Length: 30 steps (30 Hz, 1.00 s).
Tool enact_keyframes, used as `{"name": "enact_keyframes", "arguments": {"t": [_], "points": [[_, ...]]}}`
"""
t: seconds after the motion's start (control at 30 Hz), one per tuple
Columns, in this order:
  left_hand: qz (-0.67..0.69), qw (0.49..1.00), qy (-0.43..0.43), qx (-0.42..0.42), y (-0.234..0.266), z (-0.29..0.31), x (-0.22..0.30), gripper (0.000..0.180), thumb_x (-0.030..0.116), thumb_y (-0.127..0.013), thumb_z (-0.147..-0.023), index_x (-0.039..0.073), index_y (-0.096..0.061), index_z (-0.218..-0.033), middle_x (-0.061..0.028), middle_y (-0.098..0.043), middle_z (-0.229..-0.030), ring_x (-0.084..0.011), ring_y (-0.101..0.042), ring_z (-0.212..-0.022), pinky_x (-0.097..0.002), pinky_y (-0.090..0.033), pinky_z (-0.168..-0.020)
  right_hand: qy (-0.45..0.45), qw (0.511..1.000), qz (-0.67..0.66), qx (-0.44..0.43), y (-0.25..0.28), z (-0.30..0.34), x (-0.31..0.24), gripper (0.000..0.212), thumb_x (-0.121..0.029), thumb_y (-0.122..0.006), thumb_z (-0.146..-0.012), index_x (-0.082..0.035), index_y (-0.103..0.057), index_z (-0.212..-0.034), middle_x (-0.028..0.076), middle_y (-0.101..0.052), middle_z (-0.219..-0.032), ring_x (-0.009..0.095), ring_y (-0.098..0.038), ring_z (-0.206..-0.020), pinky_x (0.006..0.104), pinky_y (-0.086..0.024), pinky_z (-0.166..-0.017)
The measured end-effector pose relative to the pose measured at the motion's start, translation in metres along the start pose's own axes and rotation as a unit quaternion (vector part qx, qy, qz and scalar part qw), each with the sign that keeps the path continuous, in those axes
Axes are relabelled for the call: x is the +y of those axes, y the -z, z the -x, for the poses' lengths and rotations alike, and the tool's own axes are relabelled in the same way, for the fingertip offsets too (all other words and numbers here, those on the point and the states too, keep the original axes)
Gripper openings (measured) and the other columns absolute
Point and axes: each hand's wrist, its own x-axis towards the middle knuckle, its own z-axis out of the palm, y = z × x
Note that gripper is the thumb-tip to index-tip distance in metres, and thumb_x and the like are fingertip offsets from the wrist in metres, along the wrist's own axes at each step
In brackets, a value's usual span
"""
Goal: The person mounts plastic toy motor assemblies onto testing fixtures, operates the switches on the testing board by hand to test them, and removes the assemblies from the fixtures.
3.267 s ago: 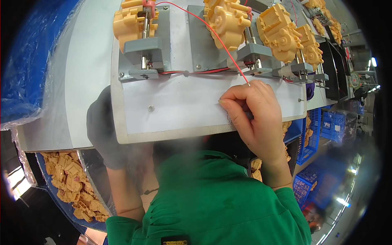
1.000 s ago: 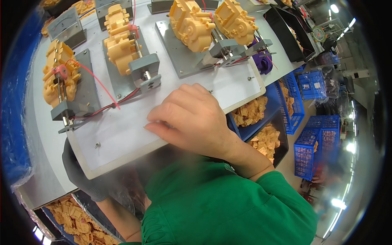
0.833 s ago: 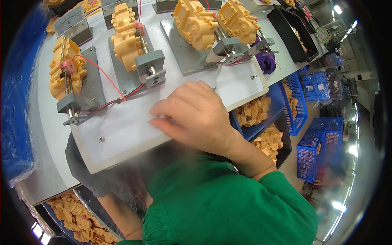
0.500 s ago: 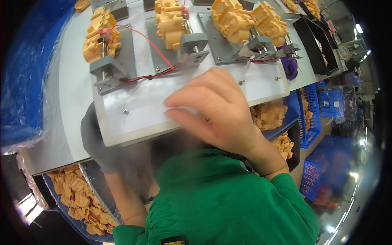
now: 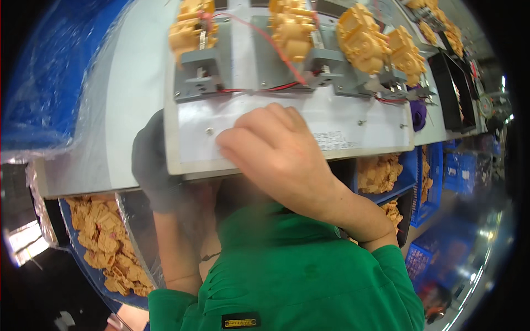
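A pale board (image 5: 243, 151) carries several grey metal fixtures with yellow-orange plastic housings seated on them; one housing (image 5: 292, 33) is at the far middle. Red and black wires (image 5: 243, 90) run between the fixtures. Over the board's near edge, my bare right hand (image 5: 276, 154) is closed, fingers curled and fingertips pressed together; whatever they might hold is hidden. My left hand (image 5: 154, 160), in a dark grey glove, is at the board's left edge. It is blurred and its fingers are hidden, so its grip does not show.
At lower left stands a bin (image 5: 88, 278) full of yellow-orange plastic parts. Blue crates (image 5: 433, 185) with similar parts stand at right. A black tray (image 5: 450, 91) and a purple roll (image 5: 418, 116) lie at the far right. Blue plastic sheeting (image 5: 49, 83) covers the left.
The view has shifted, so the board appears farther right and higher. My right thumb and fingers, parted before, have closed together. The gloved left hand remains by the board's left edge.
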Motion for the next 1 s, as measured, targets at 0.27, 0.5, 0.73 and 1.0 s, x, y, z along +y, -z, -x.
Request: {"name": "enact_keyframes", "arguments": {"t": [0.27, 0.5, 0.73, 1.0], "points": [[-0.064, 0.997, 0.022, -0.023, 0.004, -0.003, 0.008, 0.042, 0.010, -0.065, -0.082, 0.005, -0.062, -0.123, -0.0105, -0.066, -0.107, -0.0245, -0.063, -0.098, -0.0341, -0.049, -0.087, 0.008, 1.000, -0.002, 0.009, -0.011, -0.014, -0.001, 0.020, -0.014, -0.068, -0.081, -0.004, -0.058, -0.095, 0.006, -0.052, -0.082, 0.025, -0.053, -0.079, 0.0363, -0.045, -0.070], [0.027, 0.995, 0.089, -0.025, 0.001, 0.001, 0.023, 0.039, 0.004, -0.060, -0.088, -0.002, -0.058, -0.126, -0.0126, -0.065, -0.119, -0.0220, -0.062, -0.106, -0.0334, -0.048, -0.094, -0.033, 0.999, 0.011, 0.013, -0.019, -0.021, -0.002, 0.015, -0.010, -0.067, -0.082, -0.006, -0.053, -0.083, 0.008, -0.052, -0.079, 0.025, -0.057, -0.078, 0.0374, -0.047, -0.071], [-0.007, 0.998, 0.055, -0.038, 0.002, 0.000, 0.016, 0.041, 0.004, -0.062, -0.087, -0.002, -0.058, -0.127, -0.0133, -0.064, -0.118, -0.0214, -0.062, -0.106, -0.0331, -0.049, -0.093, -0.045, 0.998, -0.007, 0.048, -0.018, -0.020, -0.002, 0.017, -0.008, -0.072, -0.076, -0.007, -0.056, -0.083, 0.007, -0.053, -0.076, 0.026, -0.057, -0.073, 0.0377, -0.048, -0.067], [-0.039, 0.998, 0.005, -0.051, 0.004, 0.000, 0.003, 0.042, 0.004, -0.064, -0.086, -0.001, -0.057, -0.127, -0.0125, -0.065, -0.117, -0.0210, -0.062, -0.104, -0.0329, -0.049, -0.092, -0.060, 0.998, 0.014, 0.033, -0.019, -0.020, -0.003, 0.019, -0.013, -0.071, -0.078, -0.008, -0.053, -0.081, 0.005, -0.049, -0.076, 0.024, -0.056, -0.075, 0.0359, -0.047, -0.069]]}}
